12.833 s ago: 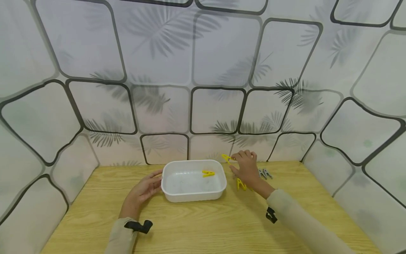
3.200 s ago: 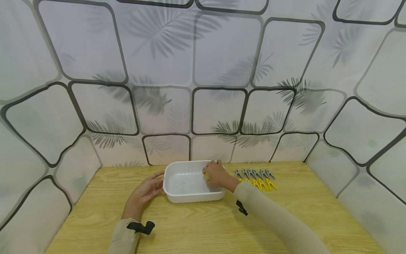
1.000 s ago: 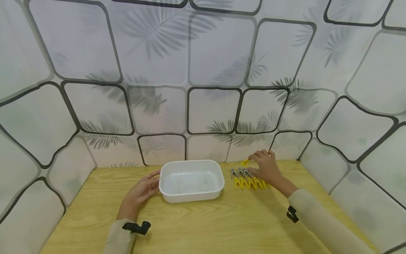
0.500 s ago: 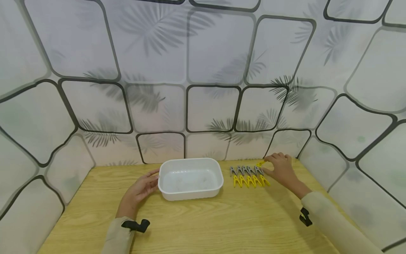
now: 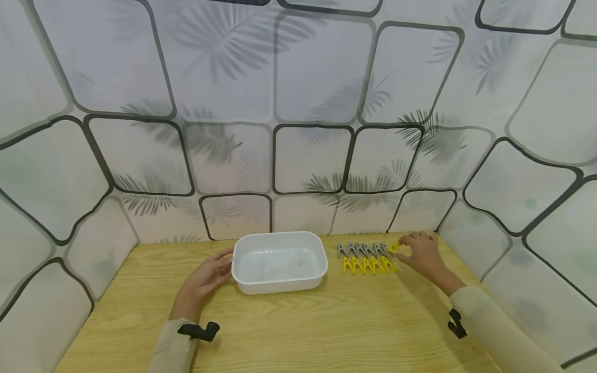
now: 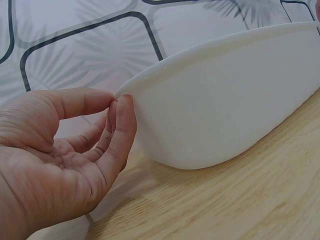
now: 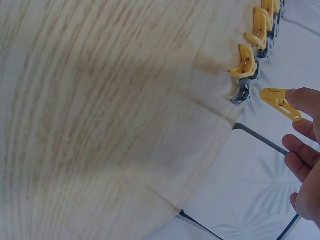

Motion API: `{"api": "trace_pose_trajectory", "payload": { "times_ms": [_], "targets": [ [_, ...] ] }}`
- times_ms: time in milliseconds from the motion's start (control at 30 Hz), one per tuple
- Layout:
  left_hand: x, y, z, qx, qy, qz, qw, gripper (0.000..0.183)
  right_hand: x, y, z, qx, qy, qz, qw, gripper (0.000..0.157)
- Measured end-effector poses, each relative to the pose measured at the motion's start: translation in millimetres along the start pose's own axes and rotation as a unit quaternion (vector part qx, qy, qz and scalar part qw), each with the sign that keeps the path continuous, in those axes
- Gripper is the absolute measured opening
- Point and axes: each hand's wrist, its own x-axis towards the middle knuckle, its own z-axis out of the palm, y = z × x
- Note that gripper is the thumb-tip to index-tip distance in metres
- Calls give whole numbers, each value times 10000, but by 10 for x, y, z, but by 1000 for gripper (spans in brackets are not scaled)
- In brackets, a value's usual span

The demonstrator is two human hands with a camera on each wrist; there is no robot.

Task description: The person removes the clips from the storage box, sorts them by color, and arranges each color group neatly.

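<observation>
In the head view a white plastic basin (image 5: 280, 286) stands on the table. My left hand (image 5: 205, 280) is at its left end; up close, the thumb and a finger (image 6: 125, 112) pinch the basin's rim at the corner. My right hand (image 5: 424, 254) pinches a yellow clothespin (image 7: 280, 102) between thumb and fingers, above the table at the right end of two rows of clothespins. The back row holds several grey clothespins (image 5: 366, 250), the front row several yellow clothespins (image 5: 365, 266). Nearest the held one in the right wrist view is a grey clothespin (image 7: 242, 93).
The wood-grain table (image 5: 298, 331) ends at the back against a patterned wall covering (image 5: 308, 160), which also closes off both sides. The rows of clothespins lie to the right of the basin, close to the back wall.
My right hand has taken a yellow clothespin from the basin to the right, past the rows, and lowered it at their right end. Both rows have grown since the earliest frame. The left hand stays at the basin.
</observation>
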Motion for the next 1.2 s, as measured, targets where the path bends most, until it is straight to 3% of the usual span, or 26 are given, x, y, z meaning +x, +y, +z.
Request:
{"api": "trace_pose_trajectory", "payload": {
  "times_ms": [367,967,1200],
  "targets": [
    [-3,7,11,75,24,0,10000,30,-130,103,53,120,-515,369,9979,28],
    [-4,18,26,-39,36,-52,10000,30,-263,117,111,254,-552,729,9955,29],
    [-22,34,62,-103,8,-43,9999,32,-329,125,154,285,-770,1037,9912,30]
  ]
}}
